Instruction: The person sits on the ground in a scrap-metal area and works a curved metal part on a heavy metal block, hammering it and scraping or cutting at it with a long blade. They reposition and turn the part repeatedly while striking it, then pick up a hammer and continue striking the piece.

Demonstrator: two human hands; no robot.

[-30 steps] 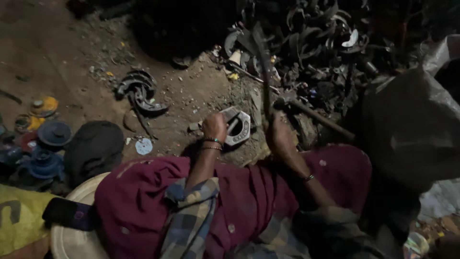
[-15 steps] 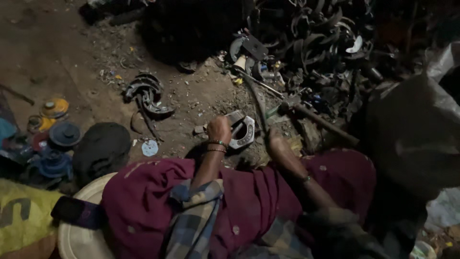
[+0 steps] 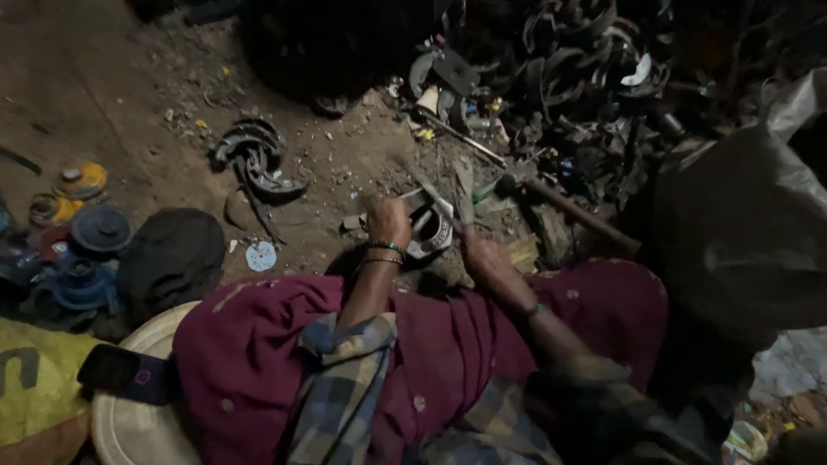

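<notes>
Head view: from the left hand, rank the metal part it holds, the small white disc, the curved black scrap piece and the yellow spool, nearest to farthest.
1. Metal part: under the left hand, touching it.
2. Small white disc: on the dirt, to the hand's left.
3. Curved black scrap piece: farther left and up the picture.
4. Yellow spool: near the left edge.

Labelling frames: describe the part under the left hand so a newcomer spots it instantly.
Start at the maroon cloth over the lap, then follow the bangled left hand to the dirt floor. It rests on a ring-shaped metal part, dark with a pale rim, alone beside the hands, apart from the scrap heap behind.
</notes>
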